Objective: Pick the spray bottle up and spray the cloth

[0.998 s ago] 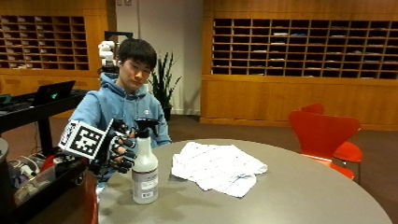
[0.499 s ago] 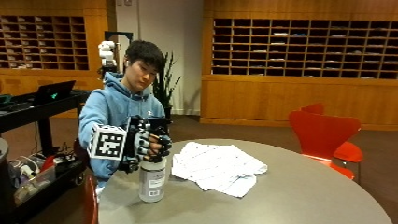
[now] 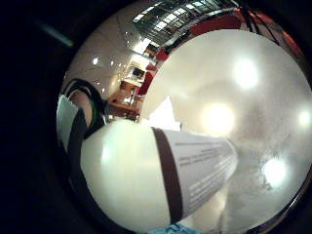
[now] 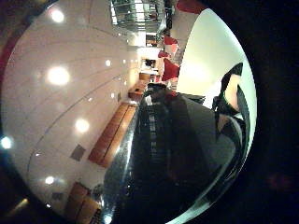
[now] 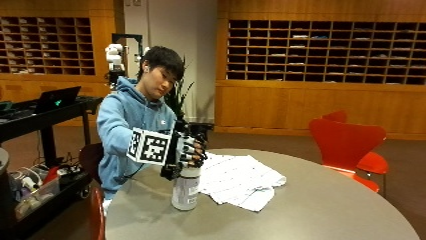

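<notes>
In the outside view, a white spray bottle [image 5: 186, 190] with a black sprayer head stands on the round grey table [image 5: 319, 210]. My gloved right hand [image 5: 185, 150] grips its neck and sprayer head from above, fingers curled round it. A white checked cloth [image 5: 241, 181] lies crumpled on the table just beside the bottle, on the side away from the person. The little finger side palm view is filled by the bottle's white labelled body [image 3: 161, 180], with a corner of the cloth [image 3: 163, 117] beyond it. The thumb side palm view shows the black sprayer head [image 4: 177, 149] close against the palm.
A red chair [image 5: 346, 142] stands at the table's far side. A black cart [image 5: 40, 165] with a laptop and boxes stands beside the person's seat. The person's other hand is out of sight. Bare tabletop [image 3: 253, 97] spreads beyond the cloth.
My right hand has moved from beside the bottle onto its top and curled round the neck. The bottle has shifted a little toward the cloth.
</notes>
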### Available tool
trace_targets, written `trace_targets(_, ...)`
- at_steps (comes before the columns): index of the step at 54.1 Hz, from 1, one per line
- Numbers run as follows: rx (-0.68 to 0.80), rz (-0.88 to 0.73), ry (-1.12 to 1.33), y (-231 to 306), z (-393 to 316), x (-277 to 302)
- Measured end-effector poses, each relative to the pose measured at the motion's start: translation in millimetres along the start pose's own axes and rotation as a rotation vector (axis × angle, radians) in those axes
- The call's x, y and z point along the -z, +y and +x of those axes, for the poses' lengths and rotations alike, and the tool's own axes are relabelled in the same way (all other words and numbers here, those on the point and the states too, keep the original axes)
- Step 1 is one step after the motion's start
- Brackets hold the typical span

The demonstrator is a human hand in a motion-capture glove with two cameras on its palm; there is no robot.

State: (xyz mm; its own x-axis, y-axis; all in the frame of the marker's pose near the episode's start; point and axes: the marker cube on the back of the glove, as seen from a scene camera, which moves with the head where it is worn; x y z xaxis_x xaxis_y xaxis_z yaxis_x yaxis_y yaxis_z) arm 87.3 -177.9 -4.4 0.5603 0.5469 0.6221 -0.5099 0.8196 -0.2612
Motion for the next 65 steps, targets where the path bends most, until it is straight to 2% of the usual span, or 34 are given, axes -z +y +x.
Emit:
trace_targets(18,0.022,-0.053,0.131,-12.1,-13.1,-25.7)
trace_targets(34,0.076,-0.228,0.357,-14.0,-32.9,-59.4)
trace_targets(48,0.122,-0.461,0.749,-4.4,-68.0,-96.4)
trace_targets(65,0.119,-0.689,1.359,9.2,-113.6,-138.9)
